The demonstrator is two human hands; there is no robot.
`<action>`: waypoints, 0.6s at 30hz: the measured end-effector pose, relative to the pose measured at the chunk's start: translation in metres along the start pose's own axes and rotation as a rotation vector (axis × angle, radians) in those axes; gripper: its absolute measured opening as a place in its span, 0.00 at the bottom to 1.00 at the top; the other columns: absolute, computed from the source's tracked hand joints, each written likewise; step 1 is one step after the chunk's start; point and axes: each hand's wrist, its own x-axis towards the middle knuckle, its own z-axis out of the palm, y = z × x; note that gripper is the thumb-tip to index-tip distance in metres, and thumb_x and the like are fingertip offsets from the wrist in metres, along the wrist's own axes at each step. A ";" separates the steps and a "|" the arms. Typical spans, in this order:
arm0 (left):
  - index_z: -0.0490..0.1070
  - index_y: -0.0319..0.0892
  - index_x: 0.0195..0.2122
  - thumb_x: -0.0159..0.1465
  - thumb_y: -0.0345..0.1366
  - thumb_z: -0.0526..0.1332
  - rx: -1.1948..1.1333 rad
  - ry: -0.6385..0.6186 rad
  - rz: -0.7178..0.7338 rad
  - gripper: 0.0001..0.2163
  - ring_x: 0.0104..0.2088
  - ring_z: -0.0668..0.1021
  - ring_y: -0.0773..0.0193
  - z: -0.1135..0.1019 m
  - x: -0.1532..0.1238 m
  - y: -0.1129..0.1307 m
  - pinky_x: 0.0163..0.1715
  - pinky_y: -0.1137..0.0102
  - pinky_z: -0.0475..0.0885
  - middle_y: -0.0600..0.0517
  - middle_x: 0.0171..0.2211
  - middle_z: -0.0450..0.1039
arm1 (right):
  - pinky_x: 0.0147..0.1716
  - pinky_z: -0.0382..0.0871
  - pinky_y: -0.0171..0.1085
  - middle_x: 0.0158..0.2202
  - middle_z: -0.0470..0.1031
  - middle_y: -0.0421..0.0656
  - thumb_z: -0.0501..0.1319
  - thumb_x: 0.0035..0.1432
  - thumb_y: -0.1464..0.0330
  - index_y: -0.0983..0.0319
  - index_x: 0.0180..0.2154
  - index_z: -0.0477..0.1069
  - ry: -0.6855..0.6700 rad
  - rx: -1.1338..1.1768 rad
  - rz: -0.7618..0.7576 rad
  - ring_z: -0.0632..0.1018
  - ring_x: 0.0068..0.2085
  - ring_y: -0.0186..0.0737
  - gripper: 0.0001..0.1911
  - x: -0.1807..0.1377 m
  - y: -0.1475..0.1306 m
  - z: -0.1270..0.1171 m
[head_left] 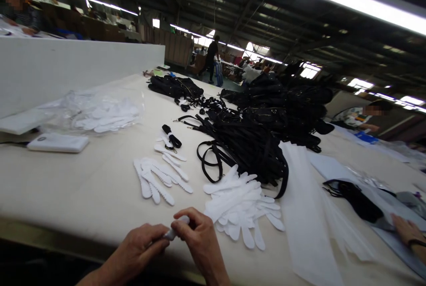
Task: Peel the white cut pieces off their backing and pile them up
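Both hands meet at the table's front edge over a small white strip [172, 232]. My left hand [135, 250] pinches its lower left end between thumb and fingers. The upper right end is gripped by my right hand [199, 239], and the fingers hide much of the strip. Just beyond lies a spread of white strips [155, 179] with rounded ends and notched edges. A larger heap of similar white strips [241, 206] sits to the right of my right hand. Behind the spread rests a bundled black strap [171, 136], with a white strip around it.
Black straps [246, 144] and piled black bags [286, 99] cover the far table. At left are a plastic bag of white pieces [103, 113] and a white box-like device [58, 142]. White sheets [306, 215] lie at right, near another person's hand [408, 230].
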 end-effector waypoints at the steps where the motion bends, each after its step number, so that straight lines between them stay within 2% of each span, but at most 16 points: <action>1: 0.75 0.46 0.35 0.67 0.43 0.56 -0.021 -0.025 0.029 0.11 0.33 0.75 0.61 -0.002 -0.001 0.001 0.36 0.70 0.65 0.55 0.30 0.78 | 0.26 0.62 0.31 0.21 0.71 0.35 0.68 0.50 0.66 0.62 0.31 0.79 -0.040 0.082 0.036 0.70 0.24 0.32 0.06 -0.001 0.002 0.000; 5: 0.80 0.48 0.37 0.64 0.39 0.61 -0.222 -0.164 0.111 0.08 0.36 0.78 0.58 -0.011 -0.008 0.013 0.40 0.68 0.68 0.52 0.33 0.81 | 0.25 0.62 0.31 0.19 0.72 0.36 0.67 0.43 0.73 0.64 0.27 0.78 -0.246 0.414 0.175 0.70 0.22 0.32 0.04 -0.010 0.008 0.005; 8: 0.82 0.47 0.32 0.61 0.35 0.63 -0.416 -0.224 0.010 0.07 0.33 0.78 0.57 -0.014 -0.014 0.021 0.37 0.66 0.69 0.49 0.30 0.81 | 0.29 0.63 0.31 0.24 0.77 0.39 0.66 0.40 0.76 0.64 0.28 0.80 -0.340 0.477 0.192 0.72 0.26 0.32 0.08 -0.016 0.011 0.002; 11: 0.81 0.46 0.30 0.58 0.34 0.64 -0.558 -0.219 -0.121 0.06 0.27 0.76 0.58 -0.012 -0.017 0.022 0.32 0.66 0.69 0.51 0.24 0.80 | 0.34 0.66 0.33 0.29 0.80 0.40 0.68 0.41 0.73 0.62 0.32 0.82 -0.383 0.474 0.191 0.74 0.30 0.34 0.11 -0.019 0.013 -0.004; 15: 0.80 0.44 0.28 0.57 0.33 0.65 -0.642 -0.197 -0.140 0.04 0.28 0.76 0.59 -0.008 -0.016 0.019 0.32 0.68 0.69 0.51 0.24 0.80 | 0.36 0.68 0.35 0.30 0.80 0.40 0.72 0.39 0.70 0.62 0.37 0.81 -0.417 0.469 0.213 0.76 0.31 0.36 0.17 -0.013 0.014 -0.007; 18: 0.79 0.43 0.27 0.57 0.38 0.66 -0.753 -0.127 -0.184 0.06 0.24 0.75 0.61 -0.003 -0.009 0.011 0.27 0.69 0.67 0.50 0.22 0.80 | 0.29 0.68 0.33 0.24 0.77 0.37 0.73 0.42 0.66 0.62 0.42 0.79 -0.276 0.463 0.205 0.73 0.24 0.33 0.21 0.000 0.015 -0.003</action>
